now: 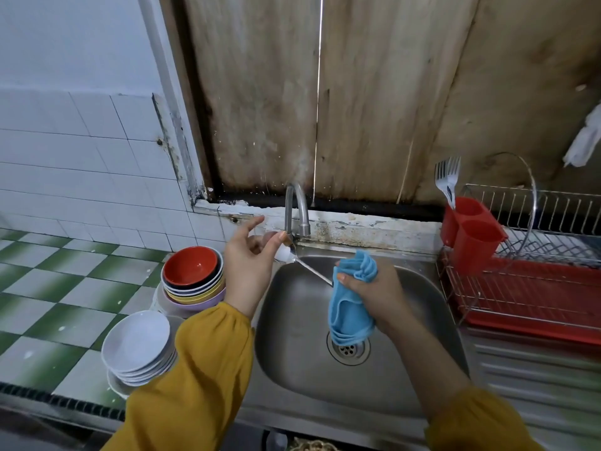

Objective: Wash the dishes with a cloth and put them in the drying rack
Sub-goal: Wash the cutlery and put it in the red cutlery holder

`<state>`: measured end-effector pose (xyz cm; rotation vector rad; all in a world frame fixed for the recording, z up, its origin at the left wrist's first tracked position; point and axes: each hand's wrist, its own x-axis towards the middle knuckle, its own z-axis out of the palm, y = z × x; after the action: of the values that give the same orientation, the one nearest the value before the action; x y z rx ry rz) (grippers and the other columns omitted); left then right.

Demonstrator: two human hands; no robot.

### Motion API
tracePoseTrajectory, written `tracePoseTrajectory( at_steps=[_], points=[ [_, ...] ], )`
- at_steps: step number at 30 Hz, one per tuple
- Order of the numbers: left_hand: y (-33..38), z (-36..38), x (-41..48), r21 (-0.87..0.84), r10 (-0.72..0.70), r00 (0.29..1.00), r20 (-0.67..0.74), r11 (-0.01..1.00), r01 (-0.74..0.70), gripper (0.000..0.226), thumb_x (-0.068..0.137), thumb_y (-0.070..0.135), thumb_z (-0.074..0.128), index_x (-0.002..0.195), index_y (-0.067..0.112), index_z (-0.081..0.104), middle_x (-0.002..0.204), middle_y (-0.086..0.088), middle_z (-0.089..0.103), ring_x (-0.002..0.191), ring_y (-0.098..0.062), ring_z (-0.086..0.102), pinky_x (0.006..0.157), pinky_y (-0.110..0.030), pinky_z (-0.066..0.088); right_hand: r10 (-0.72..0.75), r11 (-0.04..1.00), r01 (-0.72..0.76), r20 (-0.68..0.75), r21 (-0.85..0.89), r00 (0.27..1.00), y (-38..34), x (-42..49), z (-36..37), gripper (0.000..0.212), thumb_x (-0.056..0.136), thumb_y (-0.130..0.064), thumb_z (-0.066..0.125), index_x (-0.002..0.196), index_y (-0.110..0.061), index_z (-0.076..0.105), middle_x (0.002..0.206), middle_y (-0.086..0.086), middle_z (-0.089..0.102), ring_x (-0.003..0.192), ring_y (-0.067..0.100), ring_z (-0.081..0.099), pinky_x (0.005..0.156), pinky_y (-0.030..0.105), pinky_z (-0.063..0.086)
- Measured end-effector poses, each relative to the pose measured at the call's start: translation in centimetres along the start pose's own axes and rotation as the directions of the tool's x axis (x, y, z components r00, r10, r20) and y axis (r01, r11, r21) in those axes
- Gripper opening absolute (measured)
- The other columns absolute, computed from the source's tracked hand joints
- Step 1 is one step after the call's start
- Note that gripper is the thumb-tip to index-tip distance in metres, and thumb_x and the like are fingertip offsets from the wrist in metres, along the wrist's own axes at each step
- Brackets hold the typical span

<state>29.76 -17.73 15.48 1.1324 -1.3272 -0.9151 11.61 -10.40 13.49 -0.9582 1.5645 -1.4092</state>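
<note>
Head view: blue cloth [349, 307] hangs bunched over the sink [292, 369], the right hand [380, 294] clamped round its top. It should handle soft and light, so squeeze it anywhere. A thin spoon [312, 271], likely slippery, runs from the cloth toward the tap [297, 209]. The left hand [250, 268] is up there with its index finger straight; can't tell if it grips anything. Bowls [192, 271] wait on the left, the drying rack [536, 288] on the right.

Soft, even, rather dim light with a cool cast over the white wall tiles [81, 157]. Thin bright slit of light down the gap between the wooden boards [260, 109]. Dull sheen on the steel sink [292, 369], soft grey reflections in its basin. Strong wide-angle bending toward the edges, tile lines and drying rack [536, 307] bowed. Motion smear across the ribbed bench [536, 369] at lower right and the lower left corner; centre sharper
</note>
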Motion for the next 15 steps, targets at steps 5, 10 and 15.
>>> tracePoseTrajectory(
  at_steps=[5,10,15],
  points=[
    [-0.2,3.0,-2.7,-0.119,-0.14,0.98,0.144,0.98,0.158,0.017,0.087,0.012,0.07,0.094,-0.003,0.068,0.078,-0.017,0.072,0.069,-0.014,0.069,0.069,-0.029,0.056,0.065,0.973,-0.021,-0.188,0.229,0.98,1.6,-1.4,2.7,0.018,0.083,0.001,0.072,0.089,-0.015,0.069,0.084,0.0,0.072,0.068,0.007,0.067,0.056,0.017,0.052],
    [-0.6,3.8,-3.7,-0.192,-0.19,0.971,0.146,0.957,0.216,0.024,0.099,0.014,0.052,0.083,0.008,0.068,0.058,-0.002,0.069,0.055,-0.013,0.067,0.06,-0.023,0.056,-0.005,0.997,0.011,-0.081,0.072,0.997,2.0,-1.8,3.0,0.023,0.086,-0.008,0.072,0.102,-0.02,0.062,0.095,-0.003,0.07,0.086,0.014,0.068,0.069,0.022,0.053],
    [0.2,2.9,-2.8,-0.142,-0.15,0.976,0.16,0.975,0.173,0.027,0.103,0.015,0.044,0.092,0.004,0.067,0.046,0.004,0.049,0.038,-0.004,0.044,0.043,-0.015,0.039,-0.023,0.973,0.076,-0.236,0.219,0.971,-0.4,-0.1,1.0,0.022,0.089,-0.017,0.069,0.103,-0.025,0.054,0.103,0.002,0.063,0.095,0.022,0.063,0.081,0.038,0.056]
  ],
)
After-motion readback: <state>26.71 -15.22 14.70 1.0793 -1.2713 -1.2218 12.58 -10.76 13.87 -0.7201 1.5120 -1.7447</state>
